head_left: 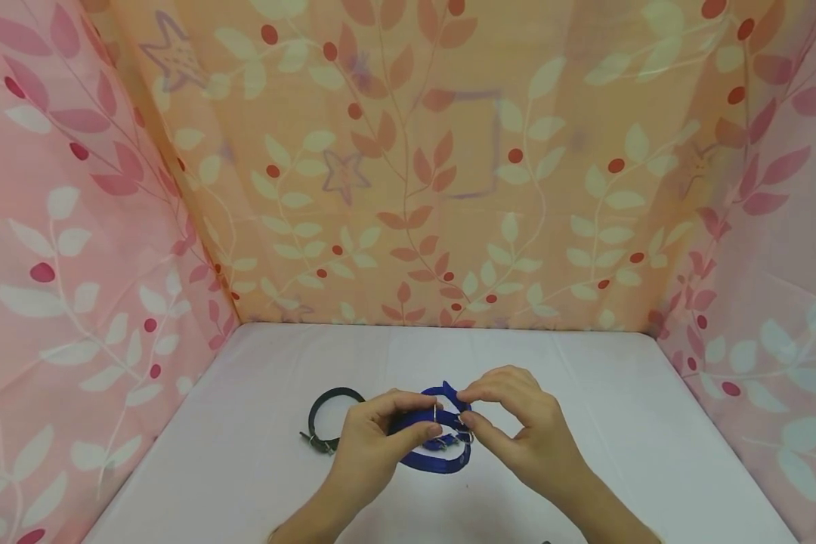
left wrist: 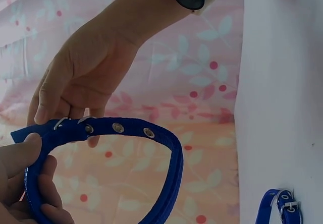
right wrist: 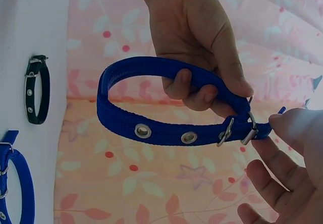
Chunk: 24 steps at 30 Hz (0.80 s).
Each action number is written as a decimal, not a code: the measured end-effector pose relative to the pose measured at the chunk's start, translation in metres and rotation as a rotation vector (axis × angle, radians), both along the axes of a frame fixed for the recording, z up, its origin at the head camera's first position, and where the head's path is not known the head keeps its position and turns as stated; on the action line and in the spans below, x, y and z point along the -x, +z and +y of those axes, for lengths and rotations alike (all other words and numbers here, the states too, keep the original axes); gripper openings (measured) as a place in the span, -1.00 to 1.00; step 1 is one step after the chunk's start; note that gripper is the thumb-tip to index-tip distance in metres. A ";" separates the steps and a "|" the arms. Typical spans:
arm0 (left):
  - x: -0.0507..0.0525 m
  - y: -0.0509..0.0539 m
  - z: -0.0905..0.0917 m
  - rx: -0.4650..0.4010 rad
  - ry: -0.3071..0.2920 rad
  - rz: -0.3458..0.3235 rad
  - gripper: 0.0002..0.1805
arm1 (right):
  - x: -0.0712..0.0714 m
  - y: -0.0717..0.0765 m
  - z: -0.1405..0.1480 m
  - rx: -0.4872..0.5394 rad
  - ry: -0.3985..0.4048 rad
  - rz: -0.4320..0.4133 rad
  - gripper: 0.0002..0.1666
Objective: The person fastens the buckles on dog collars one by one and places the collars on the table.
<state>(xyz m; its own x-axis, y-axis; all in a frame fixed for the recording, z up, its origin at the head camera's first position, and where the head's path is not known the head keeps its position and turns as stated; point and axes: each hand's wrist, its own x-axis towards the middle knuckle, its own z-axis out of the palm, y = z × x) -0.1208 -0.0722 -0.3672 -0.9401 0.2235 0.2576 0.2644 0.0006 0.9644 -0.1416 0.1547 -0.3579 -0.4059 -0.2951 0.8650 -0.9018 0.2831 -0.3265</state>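
Observation:
Both hands hold a blue collar (right wrist: 164, 133) with metal eyelets, raised above the table. My left hand (head_left: 370, 446) grips its band, fingers curled round it close to the buckle (right wrist: 249, 129). The thumb and index finger of my right hand (head_left: 530, 419) pinch the strap's end where it comes out past the buckle. A metal ring sits on the band beside the buckle. In the head view the hands cover part of the collar, and its loop overlaps other blue strap below.
Another blue collar (right wrist: 26, 176) lies on the white table (head_left: 258, 476) below the hands. To its left rests a black buckled collar (head_left: 312, 414), curled into a loop. Leaf-patterned cloth walls (head_left: 408, 151) enclose the table's back and sides.

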 end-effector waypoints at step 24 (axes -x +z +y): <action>0.002 -0.010 0.005 -0.139 0.041 0.341 -0.71 | 0.004 0.002 -0.001 -0.058 0.015 0.111 -0.88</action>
